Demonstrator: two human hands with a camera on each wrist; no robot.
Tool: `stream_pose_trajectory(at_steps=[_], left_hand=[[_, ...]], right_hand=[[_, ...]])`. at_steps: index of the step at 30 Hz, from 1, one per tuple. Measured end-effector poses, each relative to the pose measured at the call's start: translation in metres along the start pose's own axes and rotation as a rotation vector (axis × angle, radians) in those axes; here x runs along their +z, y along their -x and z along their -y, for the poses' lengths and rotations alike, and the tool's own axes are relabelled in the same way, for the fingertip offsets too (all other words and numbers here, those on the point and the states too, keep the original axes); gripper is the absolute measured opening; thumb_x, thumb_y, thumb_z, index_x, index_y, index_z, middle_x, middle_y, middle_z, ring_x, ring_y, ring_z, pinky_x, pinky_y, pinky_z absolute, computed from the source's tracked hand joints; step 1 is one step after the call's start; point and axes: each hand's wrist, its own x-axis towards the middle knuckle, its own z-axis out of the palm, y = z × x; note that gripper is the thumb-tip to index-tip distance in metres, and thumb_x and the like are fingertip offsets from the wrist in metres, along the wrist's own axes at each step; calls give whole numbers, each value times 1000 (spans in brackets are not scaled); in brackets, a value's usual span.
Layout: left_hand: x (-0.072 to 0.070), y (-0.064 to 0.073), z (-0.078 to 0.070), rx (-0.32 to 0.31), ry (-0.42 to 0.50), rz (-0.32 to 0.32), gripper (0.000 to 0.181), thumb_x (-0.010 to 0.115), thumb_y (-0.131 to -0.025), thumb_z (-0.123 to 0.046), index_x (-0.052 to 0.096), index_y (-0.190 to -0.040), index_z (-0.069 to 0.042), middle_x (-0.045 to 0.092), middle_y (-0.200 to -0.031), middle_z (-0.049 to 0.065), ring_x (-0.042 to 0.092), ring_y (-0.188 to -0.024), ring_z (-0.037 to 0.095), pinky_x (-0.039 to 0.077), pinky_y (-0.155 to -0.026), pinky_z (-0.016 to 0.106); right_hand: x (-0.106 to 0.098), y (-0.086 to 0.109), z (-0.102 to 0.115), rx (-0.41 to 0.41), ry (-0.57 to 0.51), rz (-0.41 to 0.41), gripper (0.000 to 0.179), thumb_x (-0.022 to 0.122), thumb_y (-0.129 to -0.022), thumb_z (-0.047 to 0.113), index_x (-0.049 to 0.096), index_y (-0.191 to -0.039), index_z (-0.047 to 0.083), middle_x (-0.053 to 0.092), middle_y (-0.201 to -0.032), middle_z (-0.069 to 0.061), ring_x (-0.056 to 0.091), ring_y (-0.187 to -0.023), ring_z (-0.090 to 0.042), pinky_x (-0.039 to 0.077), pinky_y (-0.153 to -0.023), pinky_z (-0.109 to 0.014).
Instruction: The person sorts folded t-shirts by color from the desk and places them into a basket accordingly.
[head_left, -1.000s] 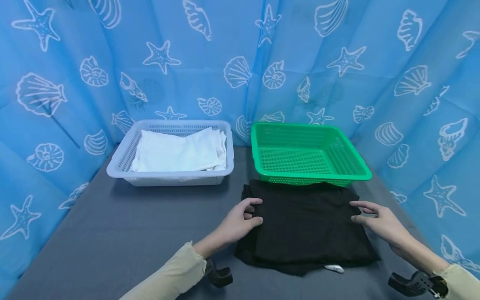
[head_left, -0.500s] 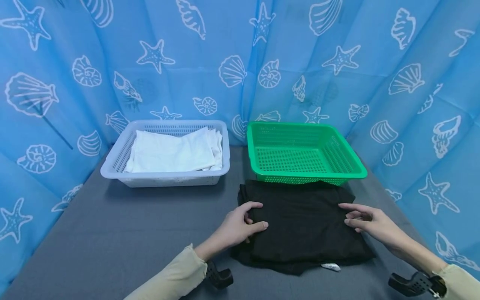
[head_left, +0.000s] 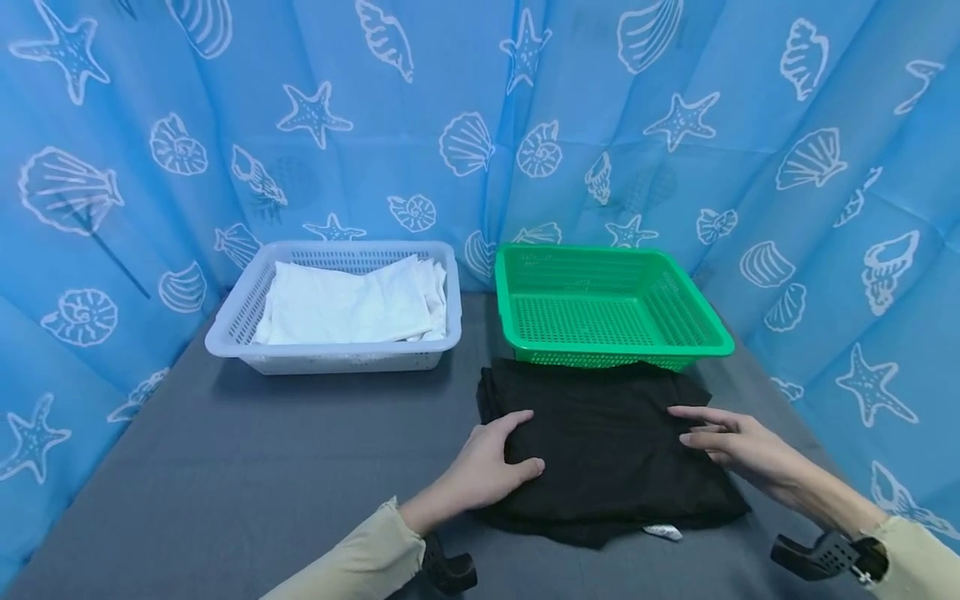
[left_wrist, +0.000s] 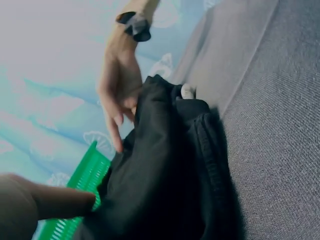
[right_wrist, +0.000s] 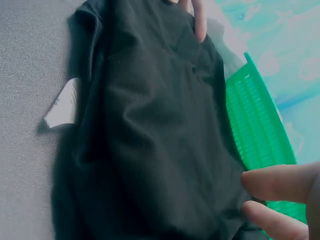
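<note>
A folded black garment (head_left: 600, 450) lies on the grey cloth-covered table, with a small white label (head_left: 663, 532) poking out at its near edge. My left hand (head_left: 487, 467) is at the garment's left side, its index finger and thumb spread apart over the fabric; its other fingers are hidden. On the opposite side, my right hand (head_left: 742, 446) has its index finger and thumb by the right edge, with a gap between them. The right wrist view shows soft wrinkles across the black garment (right_wrist: 155, 120). In the left wrist view, a thick stitched edge shows along the garment (left_wrist: 205, 150).
Just behind the garment stands a green perforated basket (head_left: 611, 348). To its left is a pale blue basket (head_left: 337, 350) holding folded white fabric (head_left: 348, 304). A blue curtain (head_left: 570, 100) with shell and starfish prints hangs behind and at both sides.
Both hands have moved inward over the garment's sides, the left one also slightly toward the near edge. The garment stays in place. The whole view has shifted slightly.
</note>
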Motion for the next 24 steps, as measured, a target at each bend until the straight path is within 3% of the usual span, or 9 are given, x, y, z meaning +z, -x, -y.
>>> stream_pose_trajectory(at_steps=[2, 4, 5, 6, 9, 14, 19, 21, 24], left_hand=[[2, -3, 3, -9, 72, 18, 60, 71, -91, -30, 48, -145, -22, 66, -111, 5, 63, -90, 20, 50, -82, 38], [3, -5, 6, -21, 137, 27, 56, 71, -91, -31, 50, -143, -26, 66, -109, 3, 63, -87, 16, 50, -80, 36], [4, -7, 7, -31, 167, 29, 55, 71, -92, -32, 51, -142, -27, 66, -108, 2, 63, -85, 15, 50, -79, 36], [4, -8, 8, -43, 186, 24, 53, 70, -92, -34, 52, -142, -28, 66, -108, 1, 63, -89, 17, 49, -82, 38], [7, -13, 7, -64, 183, -3, 51, 68, -93, -41, 53, -140, -29, 51, -139, 2, 51, -121, 23, 42, -97, 50], [9, -20, 2, -63, 193, -53, 47, 68, -92, -43, 58, -135, -28, 52, -138, 0, 50, -121, 24, 40, -97, 52], [6, -23, 2, -47, 238, -145, 29, 75, -85, -18, 69, -113, -25, 57, -127, -5, 54, -105, 20, 43, -88, 45], [3, -23, 2, -69, 279, -150, 33, 76, -81, -10, 70, -111, -24, 56, -126, -4, 53, -105, 20, 43, -89, 45], [-1, -23, 1, -115, 287, -111, 39, 78, -82, -13, 69, -119, -23, 54, -132, 0, 51, -112, 23, 41, -93, 49]], right_hand=[[-5, -3, -5, 6, -85, 68, 57, 58, -101, 22, 37, -152, 6, 47, -134, -21, 57, -111, -26, 48, -92, -48], [-10, -6, -11, 7, -171, 151, 54, 55, -103, 19, 37, -152, 9, 51, -130, -13, 62, -104, -28, 49, -90, -49], [-11, -8, -13, 7, -209, 185, 52, 54, -103, 18, 38, -152, 11, 43, -142, -16, 59, -113, -32, 49, -92, -50], [-12, -9, -15, 7, -252, 221, 51, 53, -103, 17, 38, -153, 12, 44, -143, -14, 60, -113, -34, 49, -91, -50], [-11, -12, -16, 4, -327, 259, 50, 50, -104, 16, 39, -153, 17, 45, -141, -8, 58, -116, -37, 47, -94, -52], [-5, -14, -15, -18, -429, 299, 47, 45, -106, 14, 41, -152, 25, 46, -140, -5, 55, -121, -33, 45, -97, -52], [1, -18, -15, -44, -522, 346, 46, 43, -106, 8, 45, -150, 21, 50, -140, -6, 53, -124, -32, 44, -99, -51], [4, -21, -16, -45, -546, 358, 46, 44, -104, 5, 48, -147, 21, 53, -139, -9, 53, -123, -33, 44, -99, -50], [7, -25, -17, -55, -549, 360, 49, 46, -103, 0, 50, -147, 22, 55, -137, -13, 55, -122, -34, 45, -98, -49]])
